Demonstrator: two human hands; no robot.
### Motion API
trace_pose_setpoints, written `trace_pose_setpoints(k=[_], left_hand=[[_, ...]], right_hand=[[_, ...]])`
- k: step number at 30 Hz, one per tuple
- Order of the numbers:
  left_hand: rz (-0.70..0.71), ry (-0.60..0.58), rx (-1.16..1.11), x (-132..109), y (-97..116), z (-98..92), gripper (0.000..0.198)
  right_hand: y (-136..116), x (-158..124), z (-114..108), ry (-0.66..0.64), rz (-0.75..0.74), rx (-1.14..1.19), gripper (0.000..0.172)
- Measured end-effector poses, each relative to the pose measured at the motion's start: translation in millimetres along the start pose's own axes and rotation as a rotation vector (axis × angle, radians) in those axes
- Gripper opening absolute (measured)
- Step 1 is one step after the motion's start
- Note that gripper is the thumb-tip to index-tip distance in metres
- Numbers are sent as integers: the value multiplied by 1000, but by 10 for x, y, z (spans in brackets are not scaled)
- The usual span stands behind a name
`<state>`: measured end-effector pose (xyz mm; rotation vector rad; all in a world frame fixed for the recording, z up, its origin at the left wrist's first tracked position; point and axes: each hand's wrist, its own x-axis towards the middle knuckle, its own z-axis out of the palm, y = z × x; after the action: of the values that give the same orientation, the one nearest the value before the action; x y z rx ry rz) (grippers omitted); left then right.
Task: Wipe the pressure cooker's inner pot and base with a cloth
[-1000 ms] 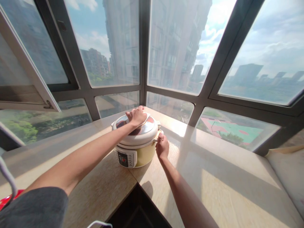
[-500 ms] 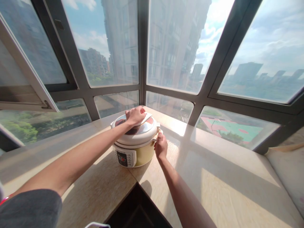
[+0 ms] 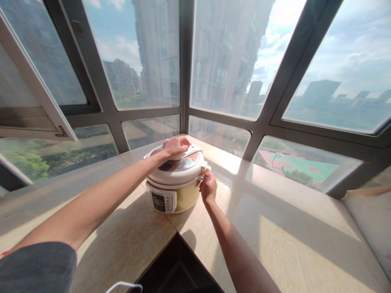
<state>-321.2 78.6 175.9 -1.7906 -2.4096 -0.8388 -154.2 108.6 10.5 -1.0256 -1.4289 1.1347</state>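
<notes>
A round cooker (image 3: 187, 196) with a yellow-green body, white rim and front control panel stands on the stone sill. Its lid (image 3: 165, 176) lies on top, with a white handle (image 3: 195, 151) across it. Fingers of my left hand (image 3: 176, 146) are wrapped round the left part of that handle. At the cooker's right side, my right hand (image 3: 209, 186) is closed on the side handle (image 3: 205, 167), thumb on top. The palm sides of both hands are hidden.
The marble-patterned sill (image 3: 293, 228) runs along corner windows with grey frames (image 3: 184, 61). An open window sash (image 3: 39, 89) juts in at the left. A white cable (image 3: 125, 284) shows at the bottom edge. Pale fabric (image 3: 371, 219) is at the right.
The view has shifted slightly. The lid handle appears turned a little, and more of its right end shows beside my left hand. Both hands keep their places on the cooker.
</notes>
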Motion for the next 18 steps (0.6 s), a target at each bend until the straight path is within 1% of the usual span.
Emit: trace_pose_setpoints(k=[8, 18], left_hand=[[29, -30, 5, -3, -38, -33, 27], [40, -56, 39, 11, -56, -55, 25]], right_hand=[[-15, -3, -4, -3, 44, 13, 59], [-15, -4, -16, -8, 42, 5, 60]])
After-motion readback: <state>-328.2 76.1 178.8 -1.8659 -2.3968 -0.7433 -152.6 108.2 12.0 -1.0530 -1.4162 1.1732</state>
